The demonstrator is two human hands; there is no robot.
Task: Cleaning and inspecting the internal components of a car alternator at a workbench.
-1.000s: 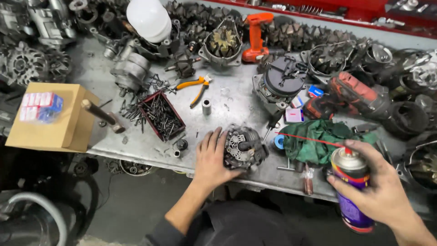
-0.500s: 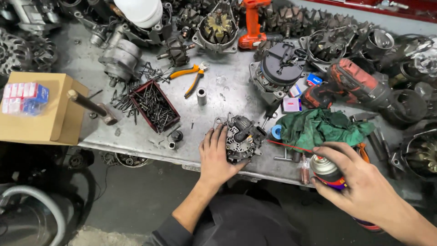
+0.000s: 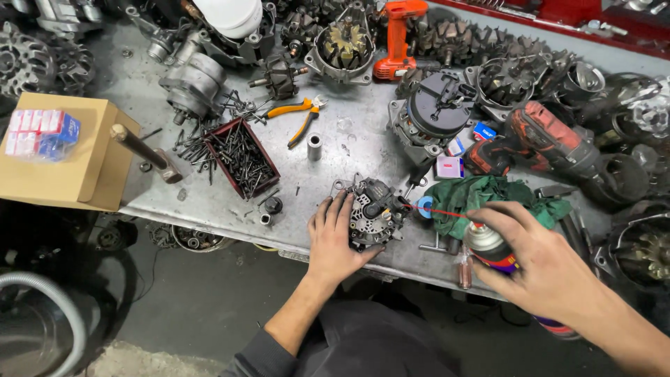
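Alternator [image 3: 373, 209] sits at the near edge of the metal bench [image 3: 349, 132], just left of a green rag [image 3: 488, 195]. Cast housing, finned and ribbed, so I'd judge it heavy for its size, rigid, probably greasy. Best grip looks like the outer rim of the case, not the plastic bits or terminals on the back face, which look easier to break.

Left hand [image 3: 333, 237] lies flat on it, fingers spread wide, palm on the bench edge and fingertips on the left side of the housing. Steadying it, not clasping it.

Right hand [image 3: 537, 262] is wrapped round a spray can [image 3: 492, 251], fingers closed on the body, index finger up on the nozzle cap. Thin red straw [image 3: 443, 211] runs from the nozzle to the alternator's right side; tip looks right at the housing, can't tell if it touches. Can itself is light, smooth, round, likely slick if oily, so a full-wrap grip makes sense.

Round about: red tray of bolts [image 3: 241, 157] to the left, orange pliers [image 3: 300, 115] behind, small metal sleeve [image 3: 315, 146] standing upright, red cordless driver [image 3: 551, 143] beyond the rag, cardboard box [image 3: 66, 157] at the far left corner. More alternator parts crowd the back of the bench.
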